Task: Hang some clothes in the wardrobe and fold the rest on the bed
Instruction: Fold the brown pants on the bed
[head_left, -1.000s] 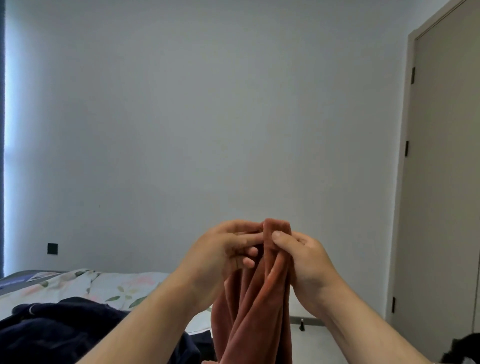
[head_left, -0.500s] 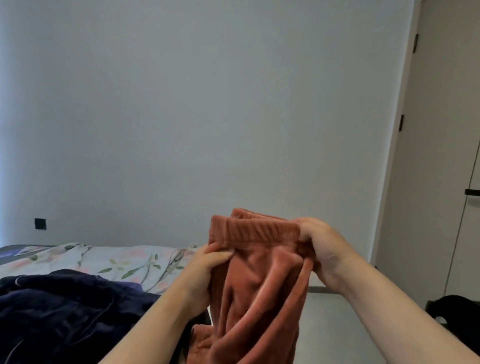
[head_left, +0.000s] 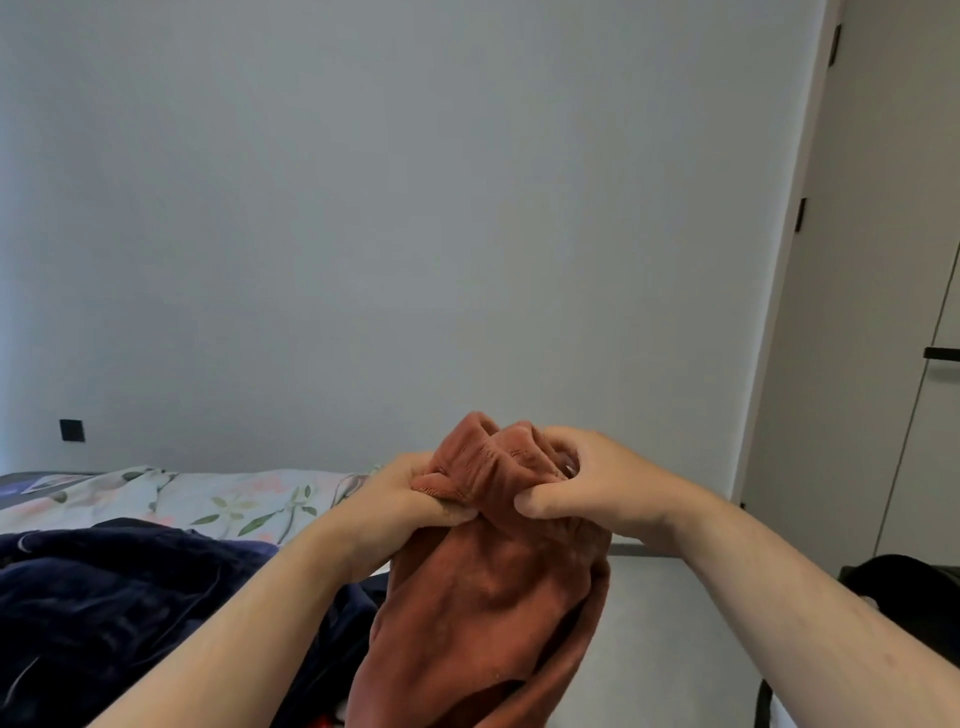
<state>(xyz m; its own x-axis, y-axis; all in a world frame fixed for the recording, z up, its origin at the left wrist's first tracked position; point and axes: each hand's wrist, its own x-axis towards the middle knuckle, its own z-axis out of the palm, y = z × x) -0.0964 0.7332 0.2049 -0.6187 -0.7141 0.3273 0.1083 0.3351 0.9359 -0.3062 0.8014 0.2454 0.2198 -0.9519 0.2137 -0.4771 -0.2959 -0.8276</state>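
Observation:
A rust-red fleece garment (head_left: 488, 603) with an elastic waistband hangs in front of me, held up at chest height. My left hand (head_left: 410, 493) grips the left side of the bunched waistband, thumb on the front. My right hand (head_left: 587, 483) grips the right side, fingers curled over the top edge. The cloth below drops out of the bottom of the view. The bed (head_left: 218, 499) with a floral cover lies at the left, behind my left arm.
A dark navy fleece piece (head_left: 119, 608) is heaped on the bed at the lower left. A beige wardrobe door (head_left: 883, 291) with a black handle stands at the right. A black object (head_left: 904, 577) sits low at the right. Grey floor (head_left: 670, 634) lies between bed and wardrobe.
The waistband, spread flat between my hands half a second ago, is now bunched together. My hands have drawn closer. The view has tilted slightly down and right.

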